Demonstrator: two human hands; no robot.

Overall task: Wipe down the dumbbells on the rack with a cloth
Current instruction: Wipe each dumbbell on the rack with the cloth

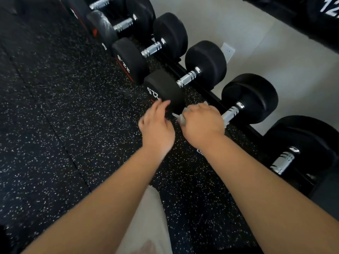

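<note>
A row of black dumbbells with chrome handles lies on a low black rack [211, 94] along the wall. The one marked 22.5 [165, 88] sits in the middle of the view. My left hand [156, 129] has its fingertips on the lower front edge of that dumbbell's near head. My right hand [201, 123] grips a small grey cloth [180, 118], which pokes out by the same head, in front of the neighbouring dumbbell [249, 99]. That dumbbell's near head is hidden behind my right hand and forearm.
Black rubber floor [64, 125] with white speckles fills the left and bottom. A white wall [275, 52] with a socket [227, 51] runs behind the rack. More dumbbells lie up-left and at the right edge [300, 143]. My pale trouser leg [145, 226] shows below.
</note>
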